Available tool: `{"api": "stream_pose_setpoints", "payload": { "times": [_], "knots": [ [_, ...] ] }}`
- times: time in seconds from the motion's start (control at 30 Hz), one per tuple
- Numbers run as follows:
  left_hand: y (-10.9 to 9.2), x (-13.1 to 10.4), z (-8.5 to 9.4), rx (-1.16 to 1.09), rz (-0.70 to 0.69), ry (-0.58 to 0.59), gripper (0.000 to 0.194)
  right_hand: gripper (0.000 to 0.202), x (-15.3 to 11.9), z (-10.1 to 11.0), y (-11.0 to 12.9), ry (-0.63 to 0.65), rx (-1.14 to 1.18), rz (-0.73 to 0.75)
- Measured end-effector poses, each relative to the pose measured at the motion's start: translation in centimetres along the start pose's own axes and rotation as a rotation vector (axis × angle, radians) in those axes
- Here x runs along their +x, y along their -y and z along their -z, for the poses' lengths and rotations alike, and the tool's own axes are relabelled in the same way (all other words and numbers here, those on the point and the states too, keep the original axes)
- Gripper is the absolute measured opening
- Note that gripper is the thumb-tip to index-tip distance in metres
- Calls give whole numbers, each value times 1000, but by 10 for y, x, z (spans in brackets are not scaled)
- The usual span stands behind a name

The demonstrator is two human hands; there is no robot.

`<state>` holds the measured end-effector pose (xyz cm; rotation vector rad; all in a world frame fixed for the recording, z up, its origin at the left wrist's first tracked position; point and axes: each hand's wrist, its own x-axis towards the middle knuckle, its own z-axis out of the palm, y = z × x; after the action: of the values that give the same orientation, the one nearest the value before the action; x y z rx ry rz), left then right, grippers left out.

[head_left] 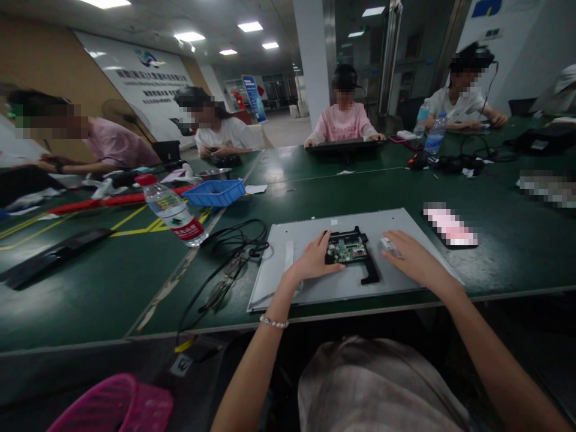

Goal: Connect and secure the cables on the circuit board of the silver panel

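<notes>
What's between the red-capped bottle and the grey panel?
A loose tangle of black cable lies between the red-capped bottle and the grey panel; it shows in the head view.

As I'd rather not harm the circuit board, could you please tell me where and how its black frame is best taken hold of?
I would pinch the black frame by its right-hand bar, from the right: that slim bar juts past the circuit board toward the camera, leaving a bare part to hold.
</notes>
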<state>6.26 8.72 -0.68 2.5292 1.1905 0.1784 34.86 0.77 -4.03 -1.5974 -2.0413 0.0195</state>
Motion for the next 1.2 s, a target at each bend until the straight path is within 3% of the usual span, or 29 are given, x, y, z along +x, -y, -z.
{"api": "stream_pose_setpoints", "payload": {
  "times": [0.2, 0.33, 0.43, 0.67, 1.0, 1.2],
  "knots": [
    [-1, 0, -2, 9, -14, -32, 106, 40, 87, 6, 33, 91, 44, 138],
    [0, -1, -3, 4, -21, -44, 107, 33, 136, -9, 52, 219, -66, 160],
    [1, -1, -4, 1, -20, -49, 107, 29, 154, -25, 56, 252, -109, 153],
    [0, -2, -4, -8, -23, -66, 108, 25, 162, -45, 59, 283, -210, 139],
    [-1, -3, -3, -32, -32, -82, 110, 28, 141, -29, 61, 266, -185, 174],
    [3, 1, -8, -31, -43, -106, 111, 27, 129, -31, 71, 309, -154, 181]
  ]
}}
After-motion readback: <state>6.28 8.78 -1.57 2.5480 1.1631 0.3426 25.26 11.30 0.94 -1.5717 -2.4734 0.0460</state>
